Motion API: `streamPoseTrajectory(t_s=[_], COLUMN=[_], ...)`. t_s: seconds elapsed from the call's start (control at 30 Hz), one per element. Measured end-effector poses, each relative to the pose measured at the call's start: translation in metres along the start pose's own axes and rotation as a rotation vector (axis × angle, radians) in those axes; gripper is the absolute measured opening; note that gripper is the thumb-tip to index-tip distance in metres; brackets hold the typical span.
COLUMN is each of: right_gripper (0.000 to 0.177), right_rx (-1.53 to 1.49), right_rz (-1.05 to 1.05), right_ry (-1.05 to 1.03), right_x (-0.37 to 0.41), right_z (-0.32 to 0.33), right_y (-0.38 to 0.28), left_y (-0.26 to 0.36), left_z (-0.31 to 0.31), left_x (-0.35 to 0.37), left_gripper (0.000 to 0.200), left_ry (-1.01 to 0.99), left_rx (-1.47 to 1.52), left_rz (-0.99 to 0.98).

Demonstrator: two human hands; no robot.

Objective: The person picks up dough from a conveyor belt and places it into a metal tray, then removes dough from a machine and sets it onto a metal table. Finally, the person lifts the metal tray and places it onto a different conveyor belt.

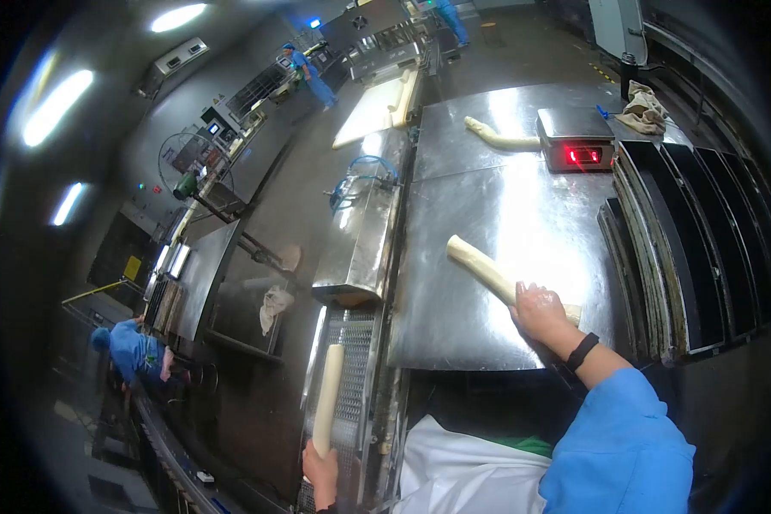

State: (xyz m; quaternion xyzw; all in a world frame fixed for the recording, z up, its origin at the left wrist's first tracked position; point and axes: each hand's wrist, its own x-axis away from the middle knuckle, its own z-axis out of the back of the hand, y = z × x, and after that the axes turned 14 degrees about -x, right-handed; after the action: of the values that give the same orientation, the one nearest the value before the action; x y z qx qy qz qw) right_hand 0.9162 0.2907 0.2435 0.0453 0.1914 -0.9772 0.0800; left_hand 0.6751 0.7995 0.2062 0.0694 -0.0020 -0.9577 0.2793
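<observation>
A long pale dough roll (pixel 328 390) lies lengthwise over the metal mesh conveyor (pixel 357 377). Its near end is in my left hand (pixel 320 469), the fingers closed round it. My right hand (pixel 541 313) grips a second dough roll (pixel 485 267) towards its near end, on the steel table (pixel 454 325); the far end points up and left. Part of that roll is hidden under my fingers. Further back on the table, a third, bent dough roll (pixel 501 140) reaches to the scale (pixel 576 141).
Black trays (pixel 685 248) stand stacked at the table's right edge. A metal housing (pixel 364 231) covers the conveyor beyond my left hand. A cloth (pixel 642 111) lies behind the scale. Workers in blue (pixel 139 349) stand at left and at the back.
</observation>
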Motion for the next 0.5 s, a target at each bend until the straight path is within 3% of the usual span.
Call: streamPoseTrajectory(t_s=[0.07, 0.1, 0.2, 0.27, 0.37, 0.43, 0.5], right_gripper=[0.051, 0.052, 0.053, 0.055, 0.058, 0.063, 0.060], right_rx=[-0.057, -0.069, -0.095, -0.065, -0.030, -0.252, -0.223], right_rz=[0.009, 0.006, 0.061, 0.116, 0.313, 0.475, 0.427], right_ry=[0.025, 0.014, 0.028, -0.003, -0.013, -0.003, -0.046], right_x=[-0.005, -0.008, -0.009, -0.009, -0.001, -0.001, 0.012], right_z=[-0.012, -0.014, -0.020, -0.020, -0.025, -0.026, -0.010], right_y=[-0.007, -0.015, -0.042, -0.058, -0.070, -0.055, -0.049], left_y=[-0.005, 0.007, 0.029, 0.024, 0.013, 0.013, -0.001], left_z=[-0.017, -0.005, 0.017, 0.011, 0.015, 0.031, 0.035], left_x=[0.004, 0.011, 0.026, 0.039, 0.068, 0.087, 0.112], left_gripper=[0.044, 0.044, 0.033, 0.028, 0.034, 0.045, 0.047], left_ry=[0.189, 0.188, 0.038, -0.010, 0.024, -0.015, 0.013], left_rx=[0.125, 0.125, 0.218, 0.194, 0.235, 0.259, 0.203], left_rz=[-0.022, -0.008, 0.187, 0.060, 0.077, 0.222, 0.278])
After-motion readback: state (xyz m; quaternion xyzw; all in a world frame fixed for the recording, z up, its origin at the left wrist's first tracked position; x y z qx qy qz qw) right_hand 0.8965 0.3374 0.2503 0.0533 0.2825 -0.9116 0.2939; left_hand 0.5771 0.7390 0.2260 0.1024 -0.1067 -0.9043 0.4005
